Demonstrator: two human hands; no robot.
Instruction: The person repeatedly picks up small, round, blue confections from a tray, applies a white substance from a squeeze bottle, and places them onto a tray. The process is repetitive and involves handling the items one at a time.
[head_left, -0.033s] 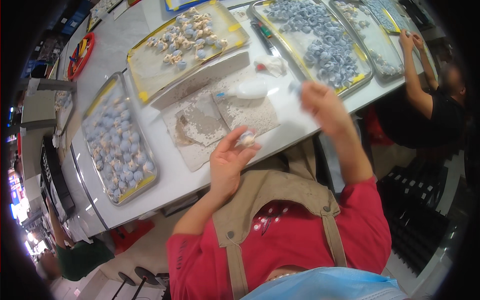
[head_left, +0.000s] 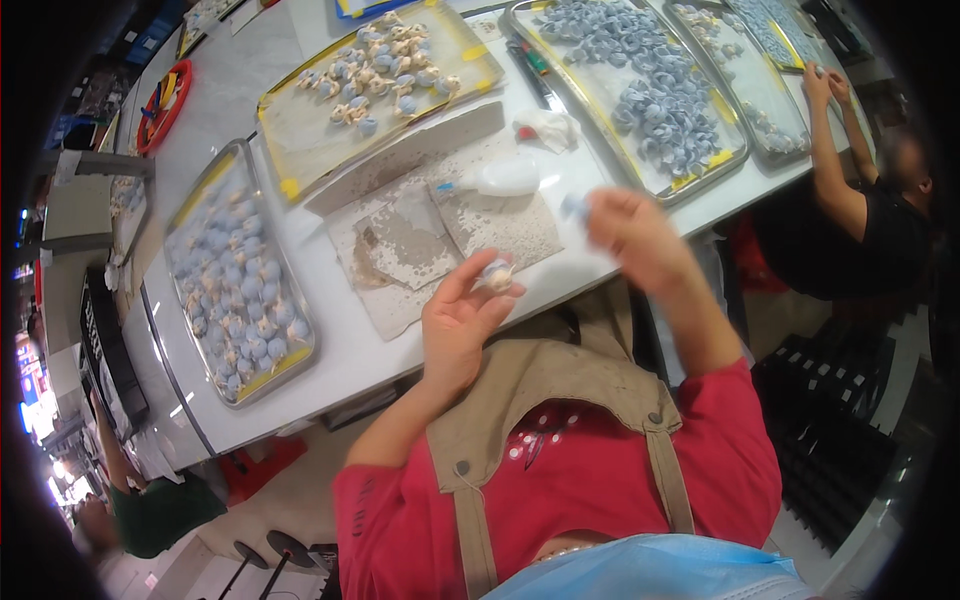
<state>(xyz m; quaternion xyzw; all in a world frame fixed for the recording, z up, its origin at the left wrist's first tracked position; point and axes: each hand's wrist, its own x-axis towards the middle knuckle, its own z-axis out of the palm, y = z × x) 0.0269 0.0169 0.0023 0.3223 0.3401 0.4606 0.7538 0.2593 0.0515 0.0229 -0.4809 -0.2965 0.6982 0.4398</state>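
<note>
Between the fingertips of my left hand (head_left: 453, 335) is a small figurine (head_left: 497, 276) with a cream body and a blue-grey top. My right hand (head_left: 638, 240), blurred by motion, pinches a small blue-grey piece (head_left: 574, 206) above the table, to the right of the figurine and apart from it. Beyond the right hand, a metal tray (head_left: 590, 88) holds many loose, curved blue-grey pieces. In front of me lies a stained cardboard sheet (head_left: 400, 250) with a raised far edge, and a white squeeze bottle (head_left: 508, 178) with a blue tip lies on it.
At left, a metal tray (head_left: 313, 345) holds rows of blue-topped figurines. A yellow-edged tray (head_left: 300, 130) behind the cardboard carries more. A crumpled tissue (head_left: 550, 130) and a green-and-black tool (head_left: 535, 62) lie nearby. A co-worker (head_left: 850, 205) sits at right, another person (head_left: 165, 515) at lower left.
My right hand has moved slightly toward me with the blue-grey piece, away from the tray of loose pieces. My left hand and its figurine have barely moved.
</note>
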